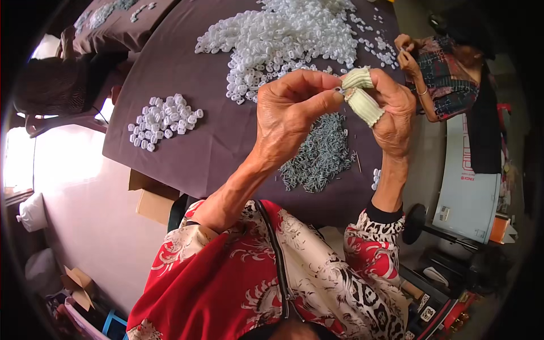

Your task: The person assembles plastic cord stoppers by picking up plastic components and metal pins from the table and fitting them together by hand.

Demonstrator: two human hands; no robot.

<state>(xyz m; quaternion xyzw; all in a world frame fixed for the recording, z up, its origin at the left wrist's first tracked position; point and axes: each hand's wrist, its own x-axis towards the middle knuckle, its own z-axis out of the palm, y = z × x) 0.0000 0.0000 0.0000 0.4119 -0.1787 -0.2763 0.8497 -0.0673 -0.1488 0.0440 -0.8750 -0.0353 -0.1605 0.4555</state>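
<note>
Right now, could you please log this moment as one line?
left hand: pinching small piece, kind unclear | right hand: pale ribbed finger covers, tips beside it | table: gray-green pile, white heap, smaller white pile

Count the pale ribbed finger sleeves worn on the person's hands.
2, both on the right hand: the upper finger sleeve on a finger, the lower finger sleeve on the thumb. More may be hidden.
</note>
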